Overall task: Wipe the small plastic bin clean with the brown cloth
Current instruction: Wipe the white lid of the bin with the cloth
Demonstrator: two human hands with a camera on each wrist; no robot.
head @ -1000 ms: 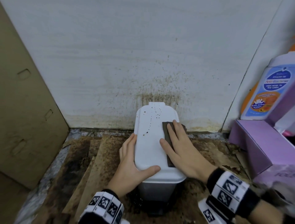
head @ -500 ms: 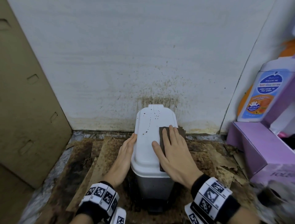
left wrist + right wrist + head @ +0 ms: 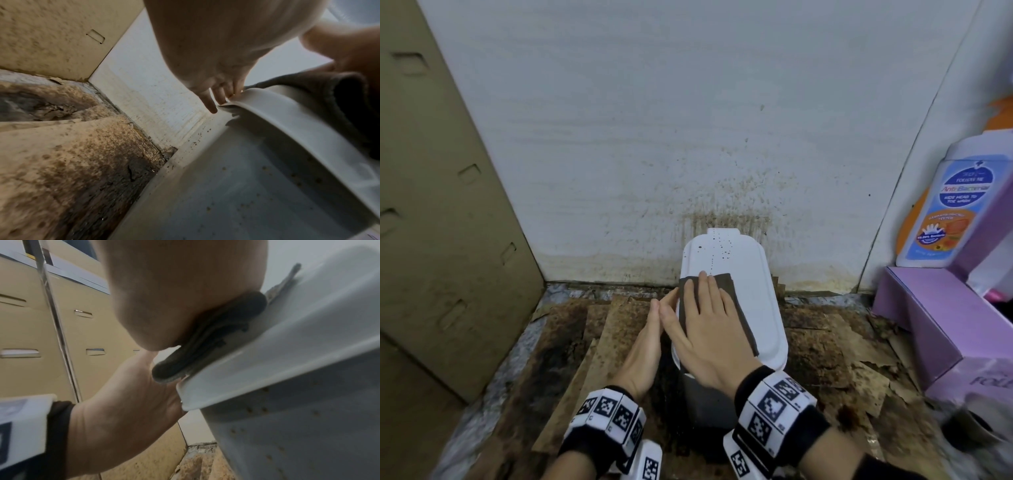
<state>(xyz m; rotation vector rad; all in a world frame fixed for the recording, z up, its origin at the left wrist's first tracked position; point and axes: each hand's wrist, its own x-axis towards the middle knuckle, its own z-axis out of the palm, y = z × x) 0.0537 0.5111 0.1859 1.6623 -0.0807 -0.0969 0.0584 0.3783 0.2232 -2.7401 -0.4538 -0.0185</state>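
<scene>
The small plastic bin stands against the stained wall, with a white lid speckled with brown spots at its far end and a grey body. A folded brown cloth lies flat on the lid's left half. My right hand presses it down with straight fingers. My left hand rests flat against the bin's left side, fingers straight along the lid's edge. In the left wrist view the cloth overhangs the lid rim. The right wrist view shows the cloth squeezed under my palm.
Stained, peeling brown cardboard sheets cover the floor. A cardboard box leans at the left. A purple box and a blue-labelled wash bottle stand at the right. The wall is close behind the bin.
My right hand has slid the cloth from the lid's right side across to its left side. My left thumb has come off the lid, and that hand now lies flat along the bin's side.
</scene>
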